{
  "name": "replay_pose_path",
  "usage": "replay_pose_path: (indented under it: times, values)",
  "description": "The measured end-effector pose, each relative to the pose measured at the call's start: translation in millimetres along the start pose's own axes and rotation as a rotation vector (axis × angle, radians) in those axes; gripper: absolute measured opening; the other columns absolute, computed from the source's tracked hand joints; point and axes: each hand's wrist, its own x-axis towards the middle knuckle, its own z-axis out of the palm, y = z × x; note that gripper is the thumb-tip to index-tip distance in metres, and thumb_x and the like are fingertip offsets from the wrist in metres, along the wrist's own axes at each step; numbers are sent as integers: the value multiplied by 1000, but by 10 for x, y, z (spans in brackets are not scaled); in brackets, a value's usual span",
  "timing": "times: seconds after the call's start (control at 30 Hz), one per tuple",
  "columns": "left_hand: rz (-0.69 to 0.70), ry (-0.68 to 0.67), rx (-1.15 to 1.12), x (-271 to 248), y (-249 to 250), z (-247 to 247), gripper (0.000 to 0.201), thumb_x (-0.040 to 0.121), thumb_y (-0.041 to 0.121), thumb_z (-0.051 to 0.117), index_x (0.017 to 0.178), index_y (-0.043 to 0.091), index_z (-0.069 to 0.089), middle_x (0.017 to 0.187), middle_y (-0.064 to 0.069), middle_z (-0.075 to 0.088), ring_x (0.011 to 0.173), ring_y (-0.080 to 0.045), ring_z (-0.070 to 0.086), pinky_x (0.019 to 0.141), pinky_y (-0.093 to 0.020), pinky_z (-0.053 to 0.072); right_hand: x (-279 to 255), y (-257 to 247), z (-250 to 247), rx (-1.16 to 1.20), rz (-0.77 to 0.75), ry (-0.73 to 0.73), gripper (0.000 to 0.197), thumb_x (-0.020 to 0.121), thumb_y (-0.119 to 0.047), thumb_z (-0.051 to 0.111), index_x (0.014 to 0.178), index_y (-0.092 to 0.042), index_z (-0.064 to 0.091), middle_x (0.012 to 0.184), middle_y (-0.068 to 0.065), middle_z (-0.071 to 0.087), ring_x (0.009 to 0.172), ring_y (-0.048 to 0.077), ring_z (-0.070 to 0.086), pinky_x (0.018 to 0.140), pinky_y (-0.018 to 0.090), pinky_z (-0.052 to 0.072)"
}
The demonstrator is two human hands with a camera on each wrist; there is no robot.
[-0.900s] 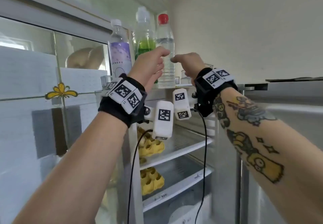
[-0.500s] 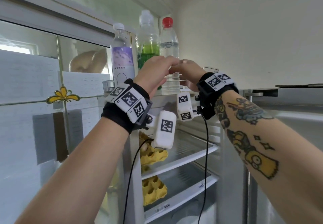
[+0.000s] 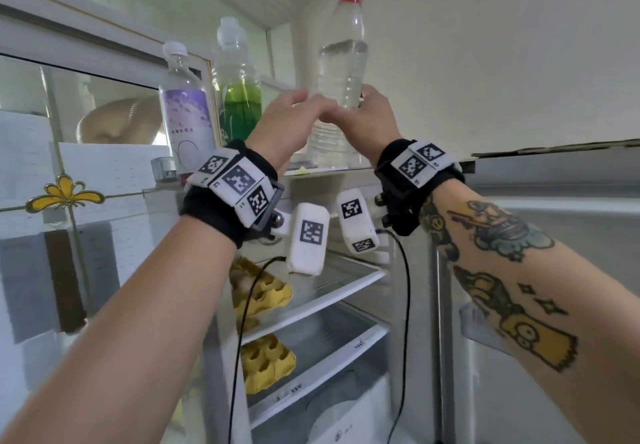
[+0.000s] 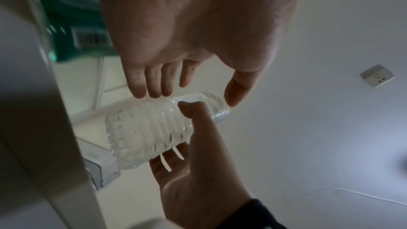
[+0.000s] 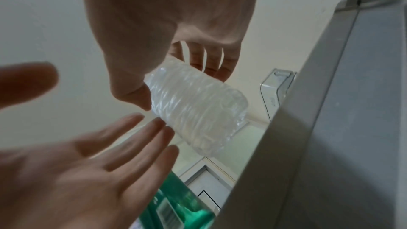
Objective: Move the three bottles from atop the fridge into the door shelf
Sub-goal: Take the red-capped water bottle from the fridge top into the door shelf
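Note:
A clear water bottle (image 3: 341, 73) with a red cap is upright just above the front edge of the fridge top (image 3: 322, 171). My right hand (image 3: 367, 104) grips its ribbed middle, thumb and fingers curled round it (image 5: 198, 111). My left hand (image 3: 304, 107) is beside the bottle with straight fingers (image 4: 154, 86) whose tips brush its side (image 4: 149, 128). A purple-labelled bottle (image 3: 187, 118) and a green-liquid bottle (image 3: 239, 97) stand on the fridge top to the left. The open door with its shelf (image 3: 478, 329) is at the right.
Inside the open fridge, yellow egg trays (image 3: 259, 291) sit on two glass shelves (image 3: 346, 284). A small metal cup (image 3: 162, 168) stands at the left edge of the fridge top. A glass cabinet door (image 3: 69, 201) is at the left; the wall is close behind.
My right hand has closed round the clear bottle and raised it off the fridge top towards me. My left hand has come alongside it with the fingers open.

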Motion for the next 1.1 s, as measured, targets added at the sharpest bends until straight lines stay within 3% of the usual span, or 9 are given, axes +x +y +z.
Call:
replay_pose_path:
  times: [0.17,0.27,0.4,0.5,0.57,0.67,0.8,0.93,1.1]
  values:
    - [37,-59,-58,-194,122,511,87,59,46,69,138,17,48,129,-3,61,111,-16,61,93,-37,51,-332,-42,-566,-9,19,7,56,59,-26,79,111,-18,60,104,-1,74,97,17,72,90,43,57]
    - [91,-73,-87,-381,107,821,68,74,34,71,136,22,45,114,5,66,93,-7,64,75,-24,50,-597,38,-908,-54,47,4,63,60,-18,81,119,-13,59,104,0,74,96,15,71,90,41,58]
    - [125,-169,-64,-715,4,1319,54,77,31,75,125,23,49,100,9,68,86,-4,66,75,-21,53,-1145,205,-1510,-96,131,7,56,72,-6,80,123,-8,58,93,-9,67,75,-9,63,69,13,53]
    - [142,-259,10,-968,-98,1642,53,74,28,80,116,20,49,96,10,66,81,1,65,60,-8,48,-1557,370,-1873,-174,218,-13,58,71,-5,79,124,-12,57,100,-7,69,88,4,67,78,21,56]
    - [139,-329,66,-1130,-189,1879,59,68,32,83,117,17,52,102,9,68,88,-2,66,70,-12,51,-1781,504,-2112,-258,278,-22,55,69,-5,81,118,-13,58,101,-7,68,88,4,65,76,18,53]
    - [90,-428,102,-1361,-334,2259,77,57,44,83,123,18,54,108,6,69,95,-9,67,88,-26,53,-2068,715,-2442,-318,389,-1,44,69,-2,81,100,-20,56,88,-12,62,75,-1,58,64,10,45]
    - [42,-552,158,-1687,-460,2756,79,59,43,84,124,16,47,111,2,64,102,-18,64,93,-34,50,-2377,961,-2826,-363,533,69,46,64,9,77,81,-25,52,79,-9,61,70,6,58,60,20,46]
    - [42,-624,200,-1968,-620,3163,71,61,41,84,117,17,47,109,0,65,102,-20,63,87,-30,50,-2663,1217,-3106,-400,621,106,60,56,10,78,111,-7,62,102,6,74,94,24,71,80,40,59]
    - [-9,-747,202,-2333,-953,3580,76,61,41,85,121,17,46,106,-1,65,98,-21,63,84,-30,50,-3100,1636,-3419,-492,717,68,84,42,-17,82,123,-16,61,108,-2,75,101,20,71,91,43,56]
